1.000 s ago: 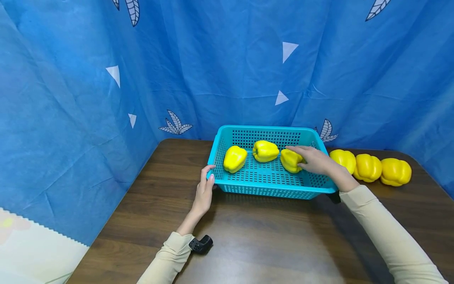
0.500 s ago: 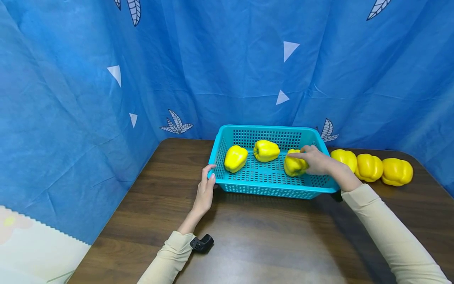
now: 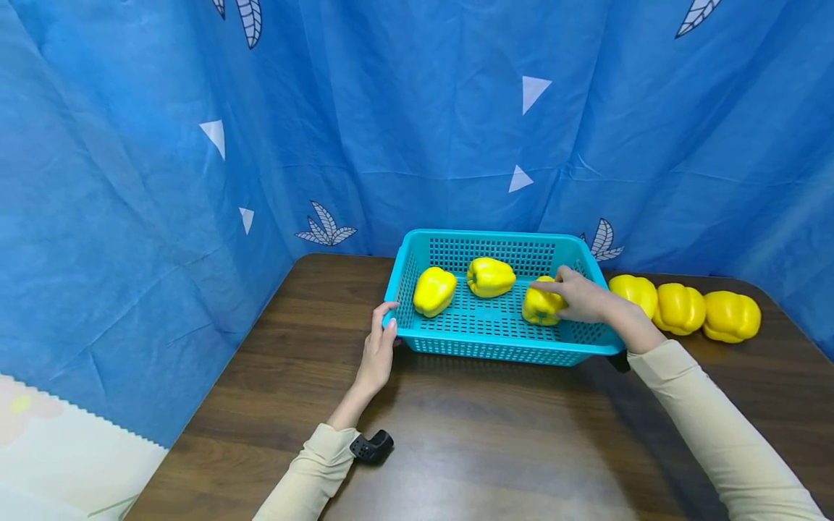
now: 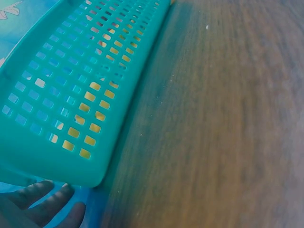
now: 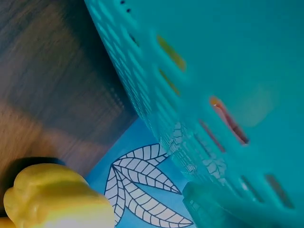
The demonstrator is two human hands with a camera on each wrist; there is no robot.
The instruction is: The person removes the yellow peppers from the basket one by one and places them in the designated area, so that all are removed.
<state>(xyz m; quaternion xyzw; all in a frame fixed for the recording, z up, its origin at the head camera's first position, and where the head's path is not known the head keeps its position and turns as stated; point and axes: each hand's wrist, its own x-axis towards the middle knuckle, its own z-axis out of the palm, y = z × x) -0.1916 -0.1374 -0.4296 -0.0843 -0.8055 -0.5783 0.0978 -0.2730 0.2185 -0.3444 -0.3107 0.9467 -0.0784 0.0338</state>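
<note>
Our right hand (image 3: 576,295) reaches over the right end of the turquoise basket (image 3: 485,350), its fingers bent around a yellow bell pepper (image 3: 538,311) and parted only as wide as the fruit. We see that pepper inside the basket, toward its right end, but cannot tell whether it touches the basket's floor. Our left hand (image 3: 376,354) holds the basket's near left corner, with 1 finger over the rim and the thumb against it; from the left wrist, we see 3 fingertips slightly apart beside the end wall.

Inside the basket, 2 other peppers lie on its floor: the left pepper (image 3: 434,291) near the left wall, and the middle pepper (image 3: 491,278) farther back. Outside, just right of the basket, 3 more peppers (image 3: 680,309) stand in a row on the brown wooden table (image 3: 495,420).

We wear cream sleeves (image 3: 710,420), with 1 black device (image 3: 372,447) at our left wrist. Behind the table hangs a blue curtain (image 3: 417,108) printed with white leaves and triangles.
</note>
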